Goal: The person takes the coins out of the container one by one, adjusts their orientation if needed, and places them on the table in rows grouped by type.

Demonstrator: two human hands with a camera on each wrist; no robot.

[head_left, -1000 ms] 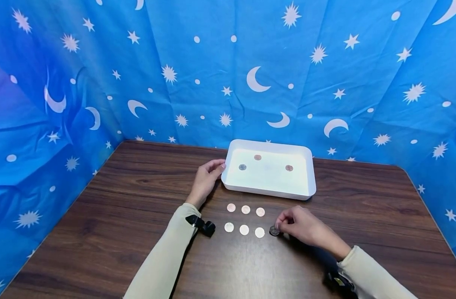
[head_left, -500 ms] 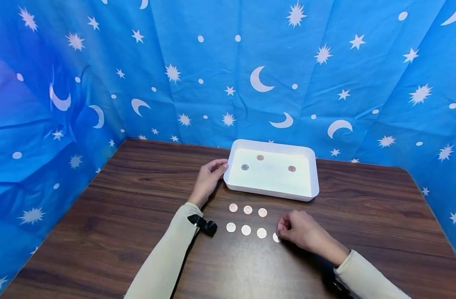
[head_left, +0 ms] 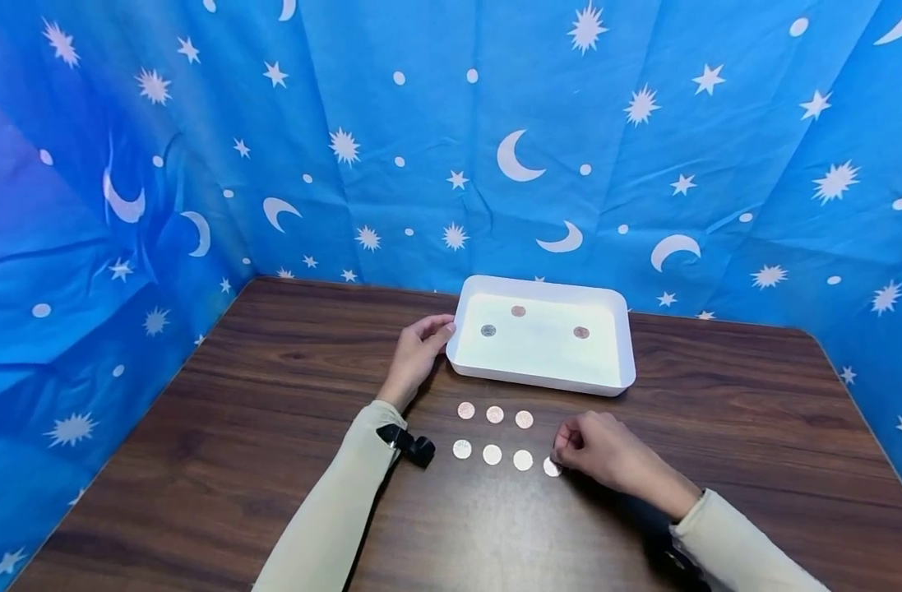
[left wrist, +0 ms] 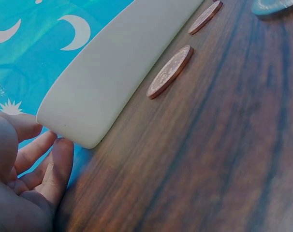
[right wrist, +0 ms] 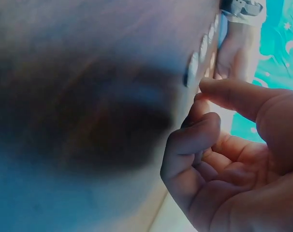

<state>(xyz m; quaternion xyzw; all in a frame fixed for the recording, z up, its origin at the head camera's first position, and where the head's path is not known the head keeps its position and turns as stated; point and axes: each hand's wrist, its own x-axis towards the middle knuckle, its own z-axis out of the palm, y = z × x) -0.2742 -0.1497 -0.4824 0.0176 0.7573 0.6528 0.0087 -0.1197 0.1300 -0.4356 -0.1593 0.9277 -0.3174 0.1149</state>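
Note:
My left hand [head_left: 419, 352] holds the left side of a white tray [head_left: 543, 383], thumb at the rim and other fingers beside the corner [left wrist: 88, 137]. Three coins lie inside: a grey coin [head_left: 488, 330], a copper coin [head_left: 519, 312] and another copper coin [head_left: 581, 333]. My right hand [head_left: 602, 448] is low over the table, thumb and index fingertips together, right at the edge of a silver coin [head_left: 550, 467]. That coin lies flat at the right end of the front row. In the right wrist view the nearest coin [right wrist: 191, 70] shows just beyond the thumb tip.
Between the hands, three copper coins, the middle one [head_left: 495, 414] among them, form a row before the tray. Silver coins, such as one coin [head_left: 492, 455], line up in front of them. A blue patterned cloth [head_left: 391, 205] hangs behind the wooden table [head_left: 236, 427].
A second ago the right hand had the last coin, dark and tilted, at its fingertips; now that coin lies flat and bright in the row. The left hand has stayed at the tray.

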